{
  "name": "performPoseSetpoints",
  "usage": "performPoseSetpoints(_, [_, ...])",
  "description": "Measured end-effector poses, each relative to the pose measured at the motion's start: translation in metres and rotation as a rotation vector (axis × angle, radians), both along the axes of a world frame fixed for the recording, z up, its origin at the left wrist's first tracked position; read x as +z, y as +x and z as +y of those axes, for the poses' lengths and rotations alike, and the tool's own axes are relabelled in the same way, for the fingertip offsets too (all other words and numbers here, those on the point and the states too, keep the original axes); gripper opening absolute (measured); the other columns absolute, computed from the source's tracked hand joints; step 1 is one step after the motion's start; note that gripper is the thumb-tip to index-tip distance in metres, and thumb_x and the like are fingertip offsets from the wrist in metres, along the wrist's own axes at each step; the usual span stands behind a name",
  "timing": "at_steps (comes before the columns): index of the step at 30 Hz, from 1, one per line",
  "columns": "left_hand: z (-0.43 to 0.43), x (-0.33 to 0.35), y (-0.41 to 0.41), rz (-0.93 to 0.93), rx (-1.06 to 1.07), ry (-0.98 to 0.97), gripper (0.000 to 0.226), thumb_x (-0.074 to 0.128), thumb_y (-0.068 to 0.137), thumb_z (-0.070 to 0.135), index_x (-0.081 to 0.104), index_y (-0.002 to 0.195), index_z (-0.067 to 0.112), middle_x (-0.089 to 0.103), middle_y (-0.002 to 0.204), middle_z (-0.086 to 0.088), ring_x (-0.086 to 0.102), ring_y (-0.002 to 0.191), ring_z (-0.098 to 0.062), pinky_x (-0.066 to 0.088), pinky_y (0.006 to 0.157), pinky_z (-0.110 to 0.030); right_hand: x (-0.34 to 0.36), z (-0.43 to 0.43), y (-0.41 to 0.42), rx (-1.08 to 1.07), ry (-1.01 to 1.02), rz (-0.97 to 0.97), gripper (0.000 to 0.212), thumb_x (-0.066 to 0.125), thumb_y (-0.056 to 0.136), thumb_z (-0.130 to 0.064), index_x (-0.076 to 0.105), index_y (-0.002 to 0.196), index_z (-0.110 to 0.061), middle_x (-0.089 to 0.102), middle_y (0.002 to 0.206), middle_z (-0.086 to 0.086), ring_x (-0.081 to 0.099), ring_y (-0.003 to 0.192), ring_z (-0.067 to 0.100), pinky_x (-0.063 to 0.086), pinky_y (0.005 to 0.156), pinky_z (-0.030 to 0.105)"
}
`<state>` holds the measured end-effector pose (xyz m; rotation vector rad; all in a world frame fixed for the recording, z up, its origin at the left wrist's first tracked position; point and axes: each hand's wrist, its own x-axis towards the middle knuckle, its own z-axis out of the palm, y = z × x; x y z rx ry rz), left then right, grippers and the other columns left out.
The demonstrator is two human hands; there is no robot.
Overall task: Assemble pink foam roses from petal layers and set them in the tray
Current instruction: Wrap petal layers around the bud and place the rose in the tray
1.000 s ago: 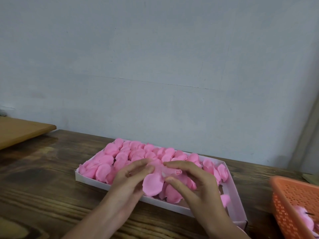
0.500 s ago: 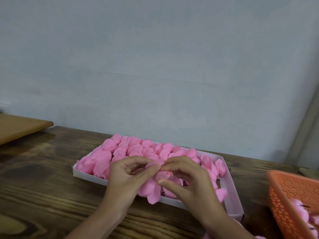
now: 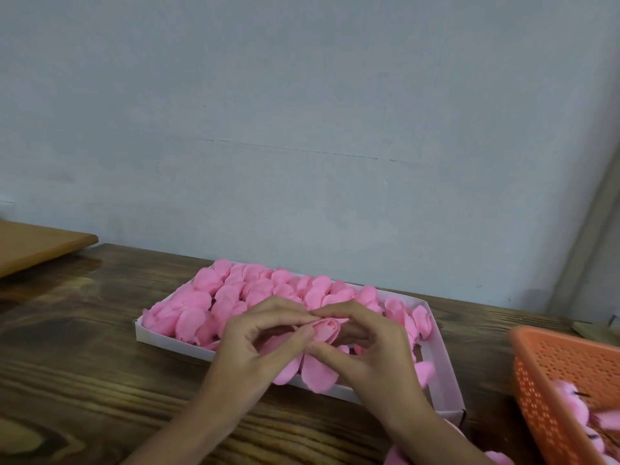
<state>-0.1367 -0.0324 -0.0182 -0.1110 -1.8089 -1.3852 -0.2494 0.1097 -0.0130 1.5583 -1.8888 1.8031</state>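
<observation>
1. Step in hand, as I judged it: wrapping petal layers round the bud. The rose (image 3: 327, 330) was held between both hands, above the near wall of the tray (image 3: 174, 340), not yet set down.
2. Left hand (image 3: 261, 344) pinched the petal layer at the bud's left side, fingers curled over it. Right hand (image 3: 375, 350) pinched the bud from the right, forefinger on top, thumb underneath.
3. Doing it well: one hand should fix the bud while the other seats the layer. Light pressure only, since the foam would likely crease. The outer petals (image 3: 318, 374) hung loose below the thumbs and needed folding up evenly before release.
4. Placement: free room looked to be at the tray's near right corner; the rest was packed with finished roses (image 3: 235, 297). Lower it in without crushing neighbours.
5. Materials:
   - Foam was thin, matte and soft pink, with rounded cupped petals and a tightly rolled bud.
   - Tray was shallow, rectangular white card with thin walls.
   - Surface (image 3: 84, 364) was dark grained wood.
   - Orange perforated basket (image 3: 563, 370) at right held more pink pieces; detail too small to tell.
</observation>
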Motion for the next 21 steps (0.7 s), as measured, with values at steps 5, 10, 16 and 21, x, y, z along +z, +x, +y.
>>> performPoseSetpoints(5, [-0.0021, -0.0044, -0.0022, -0.062, -0.013, -0.029, 0.022, 0.084, 0.082, 0.03, 0.083, 0.104, 0.031, 0.072, 0.107, 0.001, 0.07, 0.107, -0.024, 0.061, 0.087, -0.029, -0.0015, 0.0007, -0.0002, -0.058, 0.014, -0.005, 0.037, 0.086, 0.077, -0.027, 0.068, 0.107, -0.038, 0.076, 0.087, -0.01, 0.075, 0.065, 0.016, 0.058, 0.056, 0.027])
performPoseSetpoints(10, [-0.0037, -0.0031, -0.0038, -0.062, 0.032, -0.02, 0.024, 0.082, 0.077, 0.025, 0.083, 0.099, 0.033, 0.077, 0.1, 0.003, 0.074, 0.097, -0.019, 0.062, 0.082, -0.026, -0.0027, -0.0006, -0.0011, -0.074, 0.062, 0.031, 0.052, 0.089, 0.075, -0.018, 0.063, 0.113, -0.042, 0.074, 0.096, -0.016, 0.075, 0.071, 0.011, 0.055, 0.062, 0.015])
performPoseSetpoints(16, [-0.0038, -0.0023, -0.0025, -0.038, 0.059, 0.057, 0.022, 0.079, 0.077, 0.03, 0.083, 0.097, 0.038, 0.078, 0.1, 0.002, 0.074, 0.099, -0.018, 0.06, 0.081, -0.023, -0.0033, -0.0041, -0.0029, -0.017, 0.029, -0.146, 0.04, 0.093, 0.071, -0.015, 0.075, 0.106, -0.025, 0.079, 0.091, -0.004, 0.075, 0.076, 0.015, 0.062, 0.075, 0.028])
performPoseSetpoints(21, [-0.0005, -0.003, -0.0041, -0.071, 0.022, 0.195, 0.025, 0.08, 0.075, 0.034, 0.082, 0.1, 0.035, 0.08, 0.103, 0.004, 0.075, 0.1, -0.014, 0.059, 0.079, -0.019, -0.0011, -0.0036, -0.0023, 0.056, 0.018, -0.207, 0.032, 0.088, 0.077, -0.015, 0.075, 0.106, -0.02, 0.078, 0.099, 0.0, 0.076, 0.091, 0.02, 0.062, 0.086, 0.035])
